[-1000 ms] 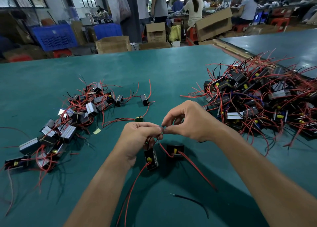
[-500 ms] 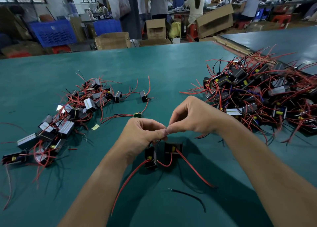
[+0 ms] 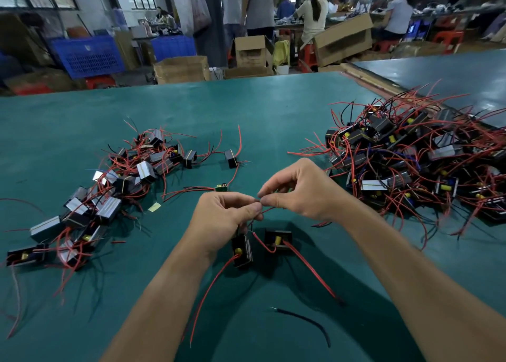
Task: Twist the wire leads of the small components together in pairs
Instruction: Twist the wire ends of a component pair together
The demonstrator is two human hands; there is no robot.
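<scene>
Green-topped workbench (image 3: 273,109) in a crowded workshop: a person's left hand (image 3: 227,216) and right hand (image 3: 297,192) meet fingertip to fingertip, each pinching the wire leads (image 3: 267,210) of two small black components (image 3: 242,250) that sit side by side just below. A left heap (image 3: 109,186) and a right heap (image 3: 410,164) of similar parts flank them; a loose black wire (image 3: 304,320) lies nearer the camera.

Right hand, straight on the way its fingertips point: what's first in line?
The left hand. The right hand points its fingertips left at it, both pinching the same wire leads, apparently almost touching.
</scene>
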